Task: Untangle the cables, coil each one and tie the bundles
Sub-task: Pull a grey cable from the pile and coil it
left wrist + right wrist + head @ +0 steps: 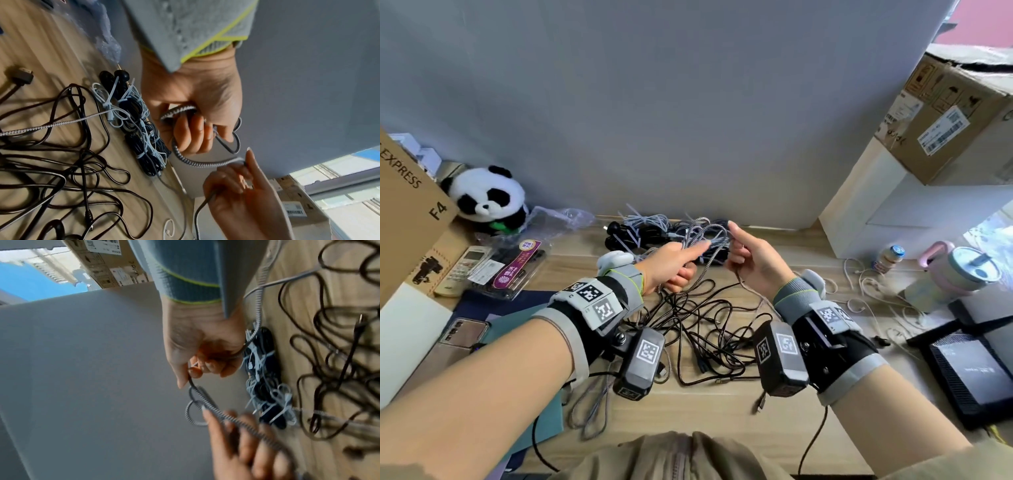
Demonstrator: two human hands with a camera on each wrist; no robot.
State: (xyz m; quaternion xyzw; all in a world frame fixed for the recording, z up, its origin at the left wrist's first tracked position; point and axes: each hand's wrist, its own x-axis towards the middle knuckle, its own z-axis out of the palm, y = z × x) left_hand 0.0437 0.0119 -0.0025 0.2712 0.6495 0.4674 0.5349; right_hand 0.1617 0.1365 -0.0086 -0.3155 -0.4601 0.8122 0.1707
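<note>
A grey-and-white braided cable (702, 228) is held up over the desk between both hands. My left hand (674, 263) grips its gathered loops (205, 164) in curled fingers. My right hand (751, 260) pinches the free run of the same cable (207, 402), index finger raised. A tangle of black cables (705, 329) lies on the wood below. Several zip-tied bundles (640, 229) sit against the back wall.
A panda plush (488, 197), a cardboard box (407, 212), a remote (464, 270) and a phone (464, 330) crowd the left. At the right are loose white cables (866, 291), a small bottle (890, 257), a pink cup (962, 270) and a black device (969, 370).
</note>
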